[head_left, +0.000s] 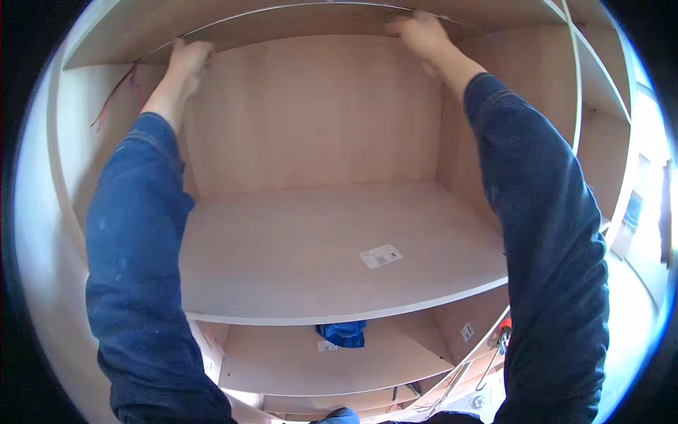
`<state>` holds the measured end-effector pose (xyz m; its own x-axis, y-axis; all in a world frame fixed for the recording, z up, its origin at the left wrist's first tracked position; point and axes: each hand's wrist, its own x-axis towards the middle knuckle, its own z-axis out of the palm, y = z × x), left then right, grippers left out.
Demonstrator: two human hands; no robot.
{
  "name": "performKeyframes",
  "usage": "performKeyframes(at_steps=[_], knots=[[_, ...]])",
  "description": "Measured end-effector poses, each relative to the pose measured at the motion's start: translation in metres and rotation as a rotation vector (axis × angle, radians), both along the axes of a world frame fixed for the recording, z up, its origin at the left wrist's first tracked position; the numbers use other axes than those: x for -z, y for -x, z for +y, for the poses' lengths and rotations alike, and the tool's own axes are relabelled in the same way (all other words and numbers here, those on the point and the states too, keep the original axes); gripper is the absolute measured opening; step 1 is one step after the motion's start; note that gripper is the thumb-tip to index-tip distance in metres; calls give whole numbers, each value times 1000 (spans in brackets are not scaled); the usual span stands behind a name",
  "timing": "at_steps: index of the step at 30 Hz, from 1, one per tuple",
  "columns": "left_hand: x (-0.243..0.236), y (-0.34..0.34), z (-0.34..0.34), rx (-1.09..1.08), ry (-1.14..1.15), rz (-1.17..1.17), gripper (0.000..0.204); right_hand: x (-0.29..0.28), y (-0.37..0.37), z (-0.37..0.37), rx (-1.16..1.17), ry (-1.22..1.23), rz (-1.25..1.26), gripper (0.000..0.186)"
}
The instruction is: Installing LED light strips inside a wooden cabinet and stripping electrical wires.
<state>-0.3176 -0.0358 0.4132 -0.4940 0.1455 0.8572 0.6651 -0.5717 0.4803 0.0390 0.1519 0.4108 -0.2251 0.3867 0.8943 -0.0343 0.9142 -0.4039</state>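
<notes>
Both arms, in dark blue sleeves, reach up to the underside of the upper shelf (304,21) in a pale wooden cabinet. A thin, light strip (272,8) runs along that underside between my hands. My left hand (187,65) is at the strip's left end with its fingers curled in; whatever they may hold is hidden. My right hand (424,39) is up by the strip's right part, its fingertips smeared by motion. Thin red and dark wires (107,106) hang down beside my left hand, against the cabinet's left side.
Below my hands lies a wide shelf board (318,233) bearing a white label (381,256). A blue cloth-like item (342,333) rests in the compartment underneath. At lower right, a red-topped tool (504,328) sits near a metal hook. Side compartments (604,141) stand at right.
</notes>
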Motion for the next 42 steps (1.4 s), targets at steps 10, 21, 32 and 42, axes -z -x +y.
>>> performKeyframes(at_steps=[10,21,32,42], knots=[[1,-22,-8,-80,134,-22,52,9,-7,20,204,130,46,49],[-6,3,-5,-137,188,9,43,5,-26,51,18,221,380,53],[-15,30,-11,-7,282,-18,35,-2,-30,52,363,177,210,50],[1,-2,-1,-356,57,3,61,-6,-78,102,105,15,117,46]])
